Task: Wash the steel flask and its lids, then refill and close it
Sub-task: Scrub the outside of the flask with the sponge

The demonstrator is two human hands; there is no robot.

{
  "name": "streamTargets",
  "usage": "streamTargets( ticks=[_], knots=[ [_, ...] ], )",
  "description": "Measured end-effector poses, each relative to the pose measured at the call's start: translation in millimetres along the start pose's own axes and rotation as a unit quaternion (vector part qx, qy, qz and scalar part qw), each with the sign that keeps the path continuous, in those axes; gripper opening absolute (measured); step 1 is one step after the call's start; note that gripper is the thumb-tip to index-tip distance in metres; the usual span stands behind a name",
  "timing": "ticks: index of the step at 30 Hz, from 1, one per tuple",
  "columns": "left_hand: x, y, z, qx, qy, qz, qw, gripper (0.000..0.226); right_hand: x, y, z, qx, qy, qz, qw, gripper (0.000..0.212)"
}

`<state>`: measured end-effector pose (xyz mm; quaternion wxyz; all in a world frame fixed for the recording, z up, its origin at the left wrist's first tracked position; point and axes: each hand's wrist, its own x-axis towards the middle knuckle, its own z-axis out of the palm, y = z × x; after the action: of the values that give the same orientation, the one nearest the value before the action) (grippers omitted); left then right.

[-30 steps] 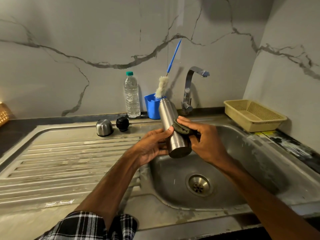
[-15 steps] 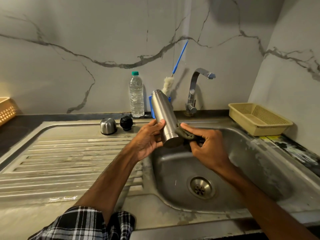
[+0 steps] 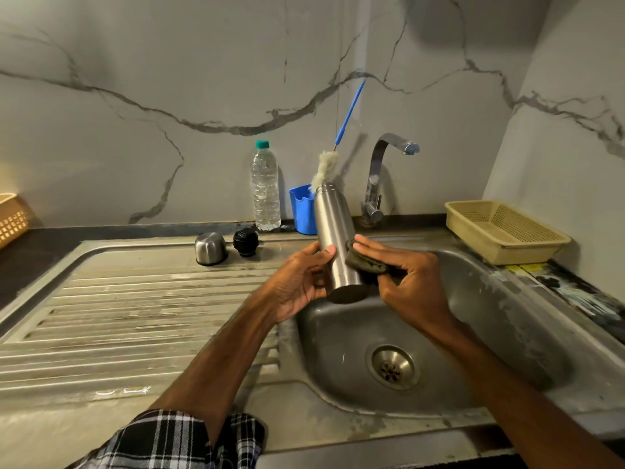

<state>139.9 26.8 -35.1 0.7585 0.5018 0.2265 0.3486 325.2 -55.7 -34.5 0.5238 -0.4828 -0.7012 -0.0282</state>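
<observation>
while your left hand grips the steel flask, your right hand pinches a scrub pad against it; exterior scrubbing underway, rinsing due next.

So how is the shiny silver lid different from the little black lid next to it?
The smooth rounded steel cup lid is shiny silver; the ribbed black screw stopper is dark and dull. The steel lid is wider than the black stopper. Both stand side by side, not touching, on the ridged steel draining board.
</observation>
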Motion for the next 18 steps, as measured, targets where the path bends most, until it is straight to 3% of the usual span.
streamTargets(
  ticks=[3,7,11,15,18],
  knots=[
    [0.2,-3.8,2.7,0.012,-0.009,-0.01,1.0,0.03,1.8,6.3,0.5,-0.022,0.01,0.046,0.999,0.061],
    [-0.2,-1.7,4.0,-0.005,-0.012,-0.016,1.0,0.034,3.8,4.9,-4.1,-0.016,-0.011,-0.016,1.0,0.057],
    [-2.4,-4.7,9.4,0.029,-0.047,-0.033,0.998,0.051,10.1,16.8,-2.6,-0.051,0.033,0.062,0.996,0.062],
    [-1.1,-3.8,8.5,0.026,-0.054,-0.036,0.998,0.051,9.1,16.8,-7.7,-0.049,-0.012,-0.005,0.999,0.061],
    [-3.4,-4.9,9.4,0.043,-0.076,-0.051,0.995,0.056,14.6,23.8,-8.5,-0.06,0.033,0.074,0.995,0.068]
  ],
)
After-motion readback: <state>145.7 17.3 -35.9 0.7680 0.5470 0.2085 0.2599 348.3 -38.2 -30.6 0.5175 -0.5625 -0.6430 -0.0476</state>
